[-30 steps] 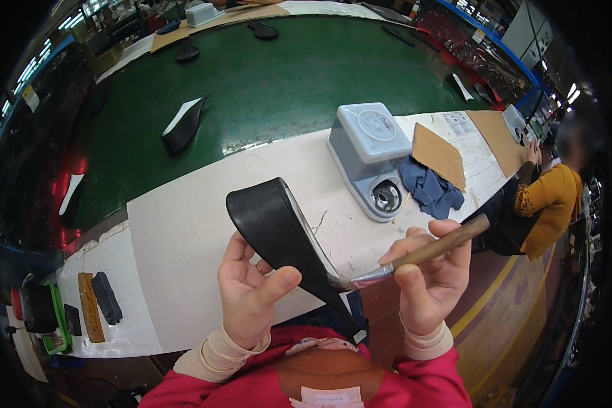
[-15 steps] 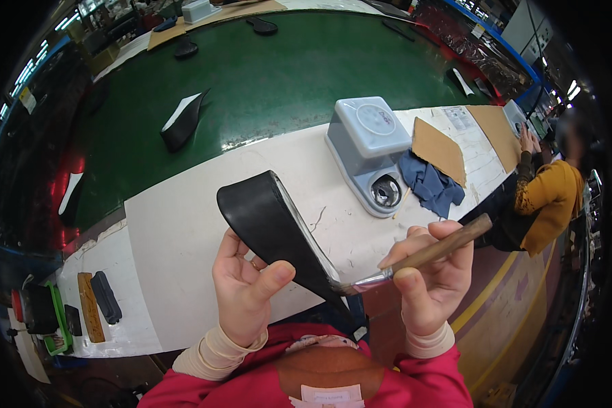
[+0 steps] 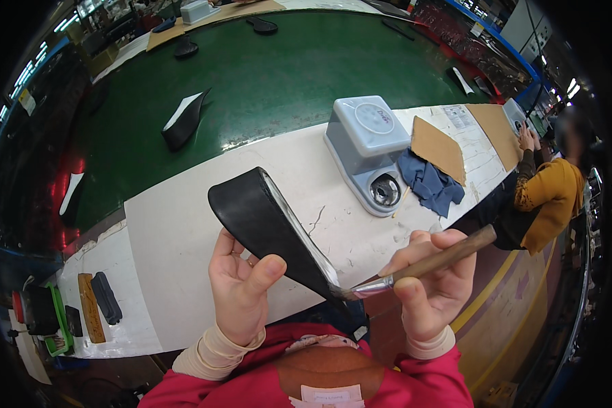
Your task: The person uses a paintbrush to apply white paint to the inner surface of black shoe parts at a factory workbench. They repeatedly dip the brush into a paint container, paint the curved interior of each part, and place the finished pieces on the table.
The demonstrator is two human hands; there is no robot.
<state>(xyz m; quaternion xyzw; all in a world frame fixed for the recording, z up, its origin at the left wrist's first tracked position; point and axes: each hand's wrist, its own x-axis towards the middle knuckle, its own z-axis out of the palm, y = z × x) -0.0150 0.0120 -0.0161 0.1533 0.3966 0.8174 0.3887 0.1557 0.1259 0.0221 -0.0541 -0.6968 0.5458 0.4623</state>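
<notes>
My left hand (image 3: 245,289) grips a black, leather-like shoe wedge (image 3: 255,221) above the white-covered table, thumb on the near side and fingers behind it. Its thick rounded end points up and away from me. The thin end tapers down to the right, and a pale inner face shows along the right edge. In my right hand (image 3: 434,289) is a brush (image 3: 435,260), its wooden handle pinched between thumb and fingers. The bristles touch the pale edge close to the wedge's thin tip.
Beyond the wedge stands a pale-blue plastic dispenser (image 3: 367,136) with a round dark cup, next to a blue cloth (image 3: 432,182) and cardboard (image 3: 438,149). Other wedges (image 3: 183,121) lie on the green belt (image 3: 265,81). Narrow tools (image 3: 92,307) rest at left. A person (image 3: 551,187) works at right.
The wedge and my left hand have shifted slightly left. The brush tip has dropped a little lower along the wedge's narrow end, and the handle sits slightly lower too.
</notes>
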